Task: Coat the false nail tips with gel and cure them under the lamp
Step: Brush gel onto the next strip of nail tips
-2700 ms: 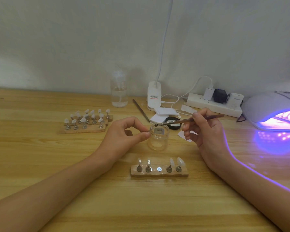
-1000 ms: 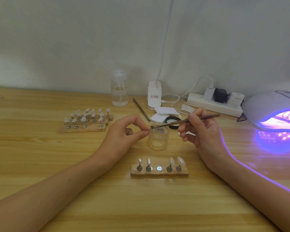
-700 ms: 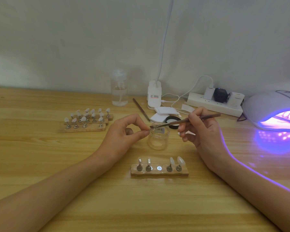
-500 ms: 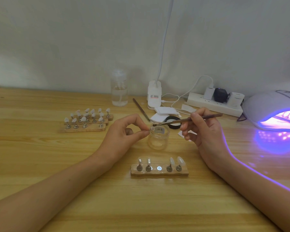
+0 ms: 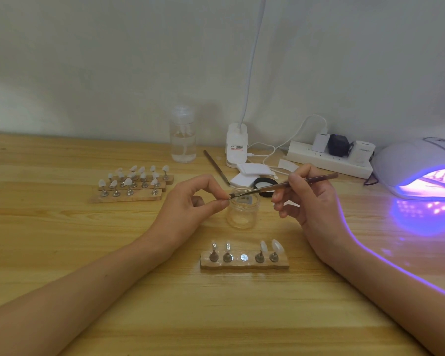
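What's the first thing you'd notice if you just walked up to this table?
The lamp on the far right, glowing bright purple onto the table. Next, the two hands in the middle: the right hand holds a thin brush over a small glass jar, its tip meeting a tiny nail tip pinched by the left hand.

Near holder (image 5: 244, 264) carried four tips (image 5: 263, 246) and one bare disc (image 5: 244, 257). Also counted: one jar (image 5: 242, 214), one bottle (image 5: 183, 140), two brushes (image 5: 306, 181), one UV lamp (image 5: 409, 160), three plugs (image 5: 339, 145).
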{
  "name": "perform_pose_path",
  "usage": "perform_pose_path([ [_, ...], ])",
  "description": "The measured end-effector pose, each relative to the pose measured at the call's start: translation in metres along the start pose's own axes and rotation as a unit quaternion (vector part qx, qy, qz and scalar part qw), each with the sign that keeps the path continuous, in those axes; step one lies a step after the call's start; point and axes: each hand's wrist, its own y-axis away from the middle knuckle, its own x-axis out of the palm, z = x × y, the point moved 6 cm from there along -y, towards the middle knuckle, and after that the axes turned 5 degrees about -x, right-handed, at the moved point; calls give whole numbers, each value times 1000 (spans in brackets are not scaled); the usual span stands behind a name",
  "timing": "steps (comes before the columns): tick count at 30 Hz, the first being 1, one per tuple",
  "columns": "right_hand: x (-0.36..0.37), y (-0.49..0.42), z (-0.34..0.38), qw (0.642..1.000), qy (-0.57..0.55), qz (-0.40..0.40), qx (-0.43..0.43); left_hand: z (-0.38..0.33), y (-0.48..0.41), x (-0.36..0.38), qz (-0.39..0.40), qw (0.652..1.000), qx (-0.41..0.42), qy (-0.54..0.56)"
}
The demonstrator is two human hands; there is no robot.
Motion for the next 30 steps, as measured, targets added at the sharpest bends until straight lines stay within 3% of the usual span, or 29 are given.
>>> perform_pose_path([
  [16,-9,-1,-3,999,2,-40,10,2,-1,0,-2,1000,4,-8],
  [20,-1,0,-1,1000,-9,-3,5,1,-1,0,-1,1000,5,0],
  [25,-8,0,-3,999,-3,-39,17,2,-1,0,2,1000,3,-3],
  [30,-3,0,-3,1000,6,-16,19,2,-1,0,1,1000,1,0],
])
